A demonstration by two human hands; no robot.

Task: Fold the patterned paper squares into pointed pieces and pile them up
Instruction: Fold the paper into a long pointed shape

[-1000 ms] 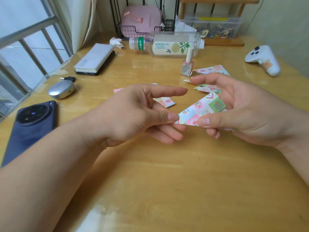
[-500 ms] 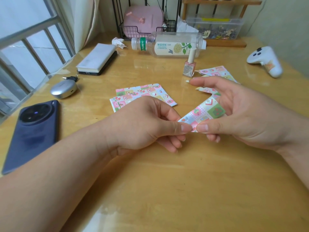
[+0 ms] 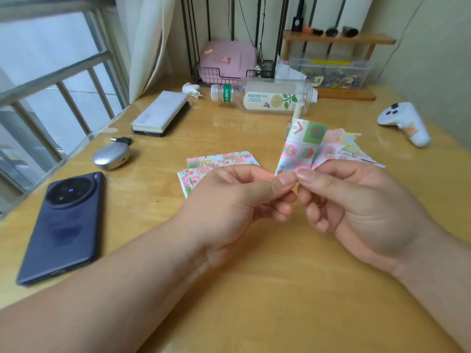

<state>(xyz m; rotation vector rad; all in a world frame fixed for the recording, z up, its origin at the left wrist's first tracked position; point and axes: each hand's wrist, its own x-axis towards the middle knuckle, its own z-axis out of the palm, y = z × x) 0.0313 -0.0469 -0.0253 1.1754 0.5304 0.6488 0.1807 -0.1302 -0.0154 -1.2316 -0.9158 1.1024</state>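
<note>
At the far left of the wooden table (image 3: pixel 254 289) we see a dark blue phone (image 3: pixel 63 225) lying camera side up, and just beyond it a silver oval case (image 3: pixel 111 157). Farther back a white box (image 3: pixel 160 110) rests on a dark flat device, with a crumpled tissue (image 3: pixel 191 89) near its far end.

Toward the middle, a small stack of flat squares (image 3: pixel 219 160) lies on the table, their near edge hidden behind the left hand (image 3: pixel 237 200). That hand is raised above the table, thumb and forefinger closed narrowly on the bottom corner of a patterned paper (image 3: pixel 302 146), the other fingers curled beneath. Behind it, a clear plastic bottle (image 3: pixel 265 98) with a green band lies on its side.

The patterned paper stands nearly upright above the two hands, partly folded, with a crease running up its middle. The right hand (image 3: pixel 356 205) pinches the same bottom corner from the other side, its thumb tip nearly meeting the left thumb, its remaining fingers bent inward.

Just past the right hand, a pile of pointed pieces (image 3: pixel 351 146) rests on the table, partly covered by the hand and the held paper; we cannot count them. At the far right a white game controller (image 3: pixel 405 123) lies well apart from the pile.
</note>
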